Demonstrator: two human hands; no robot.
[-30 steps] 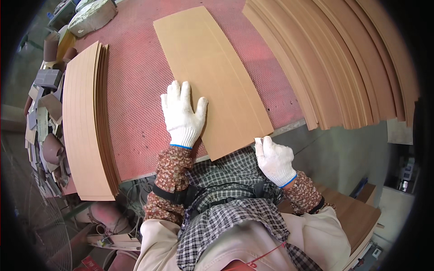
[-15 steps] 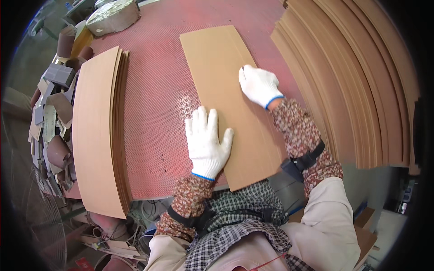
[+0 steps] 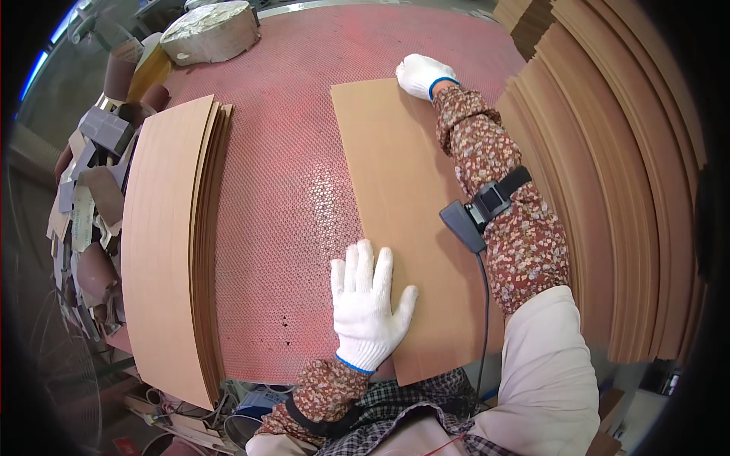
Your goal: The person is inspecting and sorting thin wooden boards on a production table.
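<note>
A long tan thin board [image 3: 418, 228], like veneer or fibreboard, lies before me on the red patterned tabletop [image 3: 289, 190]. My left hand [image 3: 371, 311], in a white knit glove with a blue cuff edge, rests flat with fingers spread across the board's near left edge. At the far end of the same board is my right hand [image 3: 423, 76], gloved alike. Its fingers are curled closed, and whatever they may hold is hidden from view. Flowered sleeves cover both forearms; a black strapped device [image 3: 487, 205] sits on the right one.
To the left stands a stack of similar boards [image 3: 171, 243], its near end past the table edge. Tall stacks of boards [image 3: 608, 182] fill the right side. A pale wrapped roll [image 3: 209, 34] lies at the far left, and a scrap heap [image 3: 95, 197] lies beyond the left stack.
My right hand has moved away from me, from the board's right side to its far end, still closed. My left hand stays spread on the near left edge. The whole view has shifted.
</note>
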